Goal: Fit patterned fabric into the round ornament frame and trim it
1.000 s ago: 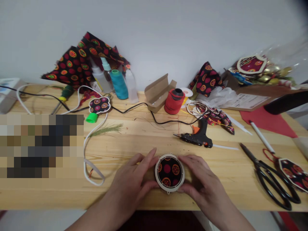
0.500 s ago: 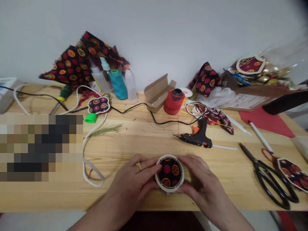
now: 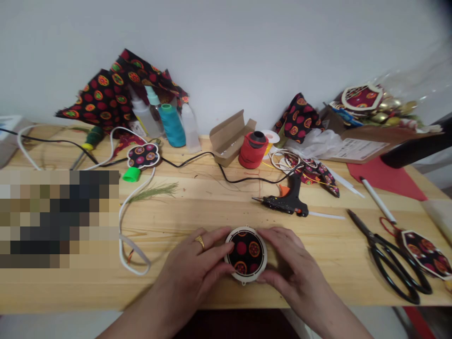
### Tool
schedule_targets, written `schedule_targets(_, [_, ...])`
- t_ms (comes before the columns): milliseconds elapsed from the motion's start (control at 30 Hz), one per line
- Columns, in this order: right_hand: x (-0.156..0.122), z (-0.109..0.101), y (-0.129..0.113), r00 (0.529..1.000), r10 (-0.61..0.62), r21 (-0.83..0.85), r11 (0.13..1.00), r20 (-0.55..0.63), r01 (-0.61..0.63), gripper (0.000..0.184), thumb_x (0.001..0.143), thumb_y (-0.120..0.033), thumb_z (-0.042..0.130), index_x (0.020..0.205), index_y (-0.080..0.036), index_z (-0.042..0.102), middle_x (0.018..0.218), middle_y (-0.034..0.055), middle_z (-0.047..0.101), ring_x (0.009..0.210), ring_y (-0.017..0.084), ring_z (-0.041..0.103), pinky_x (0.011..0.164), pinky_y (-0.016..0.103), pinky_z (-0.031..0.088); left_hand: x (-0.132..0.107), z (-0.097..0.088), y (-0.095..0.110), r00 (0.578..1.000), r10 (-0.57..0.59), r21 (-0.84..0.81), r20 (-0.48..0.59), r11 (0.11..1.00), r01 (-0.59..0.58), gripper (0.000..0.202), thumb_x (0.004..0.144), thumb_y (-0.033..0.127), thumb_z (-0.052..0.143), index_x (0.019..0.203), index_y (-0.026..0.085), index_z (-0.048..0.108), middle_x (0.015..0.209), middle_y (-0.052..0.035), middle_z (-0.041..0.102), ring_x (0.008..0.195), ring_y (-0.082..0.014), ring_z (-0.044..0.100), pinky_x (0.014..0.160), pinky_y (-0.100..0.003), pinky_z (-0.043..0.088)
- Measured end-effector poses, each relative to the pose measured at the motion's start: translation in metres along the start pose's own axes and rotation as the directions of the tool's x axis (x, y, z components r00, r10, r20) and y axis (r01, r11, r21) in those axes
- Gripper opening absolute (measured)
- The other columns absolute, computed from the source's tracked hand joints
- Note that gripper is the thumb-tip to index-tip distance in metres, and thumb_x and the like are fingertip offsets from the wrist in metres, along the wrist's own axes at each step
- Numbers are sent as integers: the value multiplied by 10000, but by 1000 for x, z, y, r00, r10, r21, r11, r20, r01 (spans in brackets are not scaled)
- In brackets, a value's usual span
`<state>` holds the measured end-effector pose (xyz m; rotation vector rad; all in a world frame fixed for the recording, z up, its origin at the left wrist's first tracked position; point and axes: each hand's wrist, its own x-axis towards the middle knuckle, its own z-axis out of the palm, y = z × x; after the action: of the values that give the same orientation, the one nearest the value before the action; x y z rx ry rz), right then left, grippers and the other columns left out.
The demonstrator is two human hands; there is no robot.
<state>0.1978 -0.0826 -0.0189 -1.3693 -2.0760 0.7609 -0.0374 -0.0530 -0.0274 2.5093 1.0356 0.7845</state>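
Observation:
A round ornament with a pale rim and dark patterned fabric in its middle lies between my hands near the table's front edge. Small loops stick out at its top and bottom. My left hand, with a ring on one finger, grips the ornament's left side, its fingertips reaching over the rim. On the other side, my right hand curves around the right rim with thumb and fingers. Beyond them rests a black glue gun with a white glue stick in its back.
Black-handled scissors and an eight-sided fabric ornament lie at right. Farther back are a red thread spool, a small open box and a teal thread cone. A white cord loops at left. A blurred patch hides the left.
The view has shifted slightly, so everything sits a little farther left. My left thumb has moved onto the ornament's lower left rim; both hands still hold it.

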Motion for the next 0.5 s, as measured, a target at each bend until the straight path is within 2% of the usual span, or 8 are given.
schedule_targets(100, [-3, -1, 2, 1000, 5, -43, 999, 18, -5, 632, 798, -312, 680, 1343, -299, 359, 1305, 57, 499, 1234, 238, 406, 1025, 443, 391, 0, -2, 4, 996, -88, 5, 10, 996, 88, 216, 887, 218, 536, 1071, 191, 647, 1195, -107, 649, 1013, -217, 627, 823, -348, 536])
schedule_targets(200, [-6, -2, 2, 1000, -18, -91, 996, -23, 16, 692, 776, -389, 690, 1362, -272, 342, 1408, 78, 403, 1284, 255, 351, 1044, 465, 371, 1, -2, 6, 982, -182, 2, -58, 983, 182, 209, 871, 201, 547, 1041, 177, 667, 1167, -114, 643, 994, -222, 638, 817, -348, 541])
schedule_targets(333, [-4, 3, -4, 987, -85, -180, 982, -136, 60, 625, 759, -471, 679, 1288, -229, 449, 1334, 97, 473, 1262, 293, 334, 1013, 491, 385, 10, -1, 9, 953, -266, -23, -143, 964, 265, 183, 864, 162, 533, 960, 187, 686, 914, -60, 654, 813, -183, 657, 701, -302, 544])
schedule_targets(500, [1, 13, -14, 980, -148, -304, 947, -132, 102, 730, 708, -573, 674, 1282, -168, 473, 1275, 118, 531, 1252, 344, 293, 978, 528, 387, 23, -1, 13, 928, -368, -9, -60, 930, 368, 147, 845, 160, 566, 911, 200, 691, 801, -20, 617, 722, -185, 627, 655, -327, 511])
